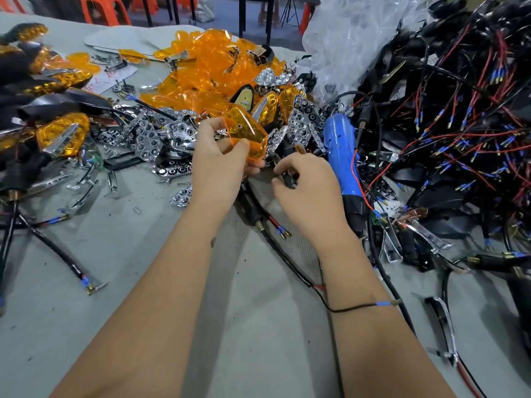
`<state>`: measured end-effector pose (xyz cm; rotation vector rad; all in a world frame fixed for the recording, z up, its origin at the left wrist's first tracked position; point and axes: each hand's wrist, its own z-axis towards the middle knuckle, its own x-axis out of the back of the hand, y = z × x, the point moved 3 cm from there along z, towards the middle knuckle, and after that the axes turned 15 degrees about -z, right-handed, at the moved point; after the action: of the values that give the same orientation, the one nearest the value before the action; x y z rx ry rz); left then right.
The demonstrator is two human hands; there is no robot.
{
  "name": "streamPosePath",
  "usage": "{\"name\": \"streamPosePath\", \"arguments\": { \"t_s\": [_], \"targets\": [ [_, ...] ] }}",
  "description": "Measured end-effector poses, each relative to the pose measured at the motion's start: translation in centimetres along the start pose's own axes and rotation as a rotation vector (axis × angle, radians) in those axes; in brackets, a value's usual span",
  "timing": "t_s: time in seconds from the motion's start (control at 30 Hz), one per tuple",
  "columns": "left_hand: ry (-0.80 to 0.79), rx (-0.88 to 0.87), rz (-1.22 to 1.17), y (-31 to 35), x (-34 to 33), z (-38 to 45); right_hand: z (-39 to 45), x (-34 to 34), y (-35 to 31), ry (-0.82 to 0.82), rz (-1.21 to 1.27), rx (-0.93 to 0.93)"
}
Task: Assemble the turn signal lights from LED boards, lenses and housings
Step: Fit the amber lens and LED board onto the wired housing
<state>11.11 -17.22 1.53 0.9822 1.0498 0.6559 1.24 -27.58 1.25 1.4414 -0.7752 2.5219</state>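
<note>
Table (143, 254): grey, strewn with parts.
Housings (448, 179): black wired heap far right.
Lens pile (207, 67): amber, beyond the hands.
Screwdriver (342, 156): blue, just beside the right hand.
Left hand (218, 168): pinching one amber lens (247, 130), raised above the table.
Right hand (307, 191): fingers curled round a small black part (288, 179); what it is, I can't tell.

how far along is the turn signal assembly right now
Done: finished amber lights lie piled at the left. In hand: left hand holds an orange lens; right hand pinches a small dark part. Left: big heaps of lenses, chrome reflectors and wired housings.
</note>
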Motion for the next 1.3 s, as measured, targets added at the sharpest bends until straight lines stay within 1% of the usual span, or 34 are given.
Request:
{"name": "streamPosePath", "arguments": {
  "t_s": [0.1, 0.2, 0.3, 0.4, 0.53, 0.63, 0.77, 0.87, 0.97, 1.07, 1.2, 1.3],
  "targets": [
    [-0.044, -0.011, 0.037, 0.0, -0.2, -0.1, -0.3, 0.7, 0.2, 0.078, 0.351, -0.139],
    [-0.1, -0.066, 0.06, 0.1, -0.3, -0.3, -0.6, 1.0, 0.2, 0.082, 0.591, -0.234],
    [-0.154, -0.145, 0.06, 0.6, -0.6, -0.7, -0.6, 1.2, 0.3, 0.057, 0.748, -0.328],
    [-0.151, -0.19, 0.065, 0.8, -0.6, -0.7, -0.4, 1.5, 0.5, 0.047, 0.91, -0.372],
    [-0.114, -0.111, 0.005, 0.4, -0.7, -0.6, -0.3, 1.5, 0.7, 0.038, 1.058, -0.392],
    [-0.139, -0.089, -0.01, 0.2, -1.0, -0.6, -0.2, 1.3, 0.5, 0.04, 1.103, -0.385],
    [-0.216, -0.081, -0.047, 0.2, -1.2, -0.7, -0.4, 1.2, 0.3, 0.032, 1.175, -0.33],
    [-0.225, -0.07, -0.032, 0.0, -1.1, -0.6, -0.4, 1.2, 0.1, 0.009, 1.251, -0.298],
    [-0.263, -0.028, -0.068, -0.1, -1.1, -0.7, -0.4, 1.0, 0.0, -0.004, 1.214, -0.287],
    [-0.306, 0.037, -0.203, 0.0, -1.2, -1.0, -0.6, 0.9, 0.0, -0.01, 1.157, -0.266],
    [-0.269, 0.105, -0.318, -0.1, -1.2, -0.9, -0.7, 1.0, -0.2, -0.01, 1.123, -0.234],
    [-0.254, 0.155, -0.35, -0.2, -1.2, -0.8, -0.7, 1.2, -0.5, -0.012, 1.113, -0.203]
  ]
}}
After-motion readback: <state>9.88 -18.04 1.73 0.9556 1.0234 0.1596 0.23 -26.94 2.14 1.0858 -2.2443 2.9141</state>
